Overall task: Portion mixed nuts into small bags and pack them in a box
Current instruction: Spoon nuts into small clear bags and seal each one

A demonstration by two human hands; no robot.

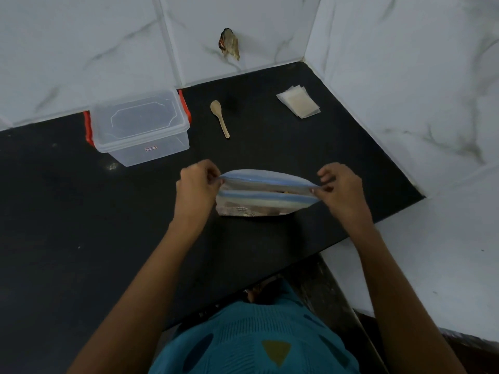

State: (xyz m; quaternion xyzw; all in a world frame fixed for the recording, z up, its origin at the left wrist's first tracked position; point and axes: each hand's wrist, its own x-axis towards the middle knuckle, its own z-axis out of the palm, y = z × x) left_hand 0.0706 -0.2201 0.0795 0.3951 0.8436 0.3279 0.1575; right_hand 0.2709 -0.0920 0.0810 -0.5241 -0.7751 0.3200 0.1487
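Observation:
A large zip bag of mixed nuts (266,194) with blue zip strips stands on the black counter (81,211), its mouth pulled apart. My left hand (195,184) pinches the left end of the zip rim. My right hand (339,186) pinches the right end. Nuts show through the gap and the bag's lower wall. A clear plastic box (140,125) with red clips and its lid on sits at the back left. A small wooden spoon (220,117) lies behind the bag. A stack of small clear bags (298,101) lies at the back right.
White marble-tiled walls close the counter at the back and right, with a broken hole in the tile (229,44). The counter's front edge runs diagonally near my body. A white ledge (432,252) lies to the right.

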